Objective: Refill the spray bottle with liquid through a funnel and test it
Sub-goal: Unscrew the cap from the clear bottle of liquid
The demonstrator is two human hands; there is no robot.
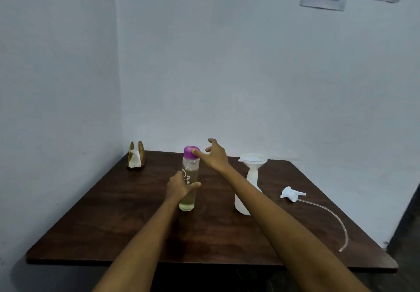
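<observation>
Your left hand (179, 186) has its grip around the clear bottle (189, 178) mid-body. Your right hand (214, 155), grip wide, thumb touching the purple cap (190, 151). Funnel (253, 159) sits in the spray bottle (246, 191) right of it.

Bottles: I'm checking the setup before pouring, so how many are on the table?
2. The clear bottle with a purple cap stands mid-table, gripped by the left hand; the white spray bottle, funnel in its neck, stands to its right.
</observation>
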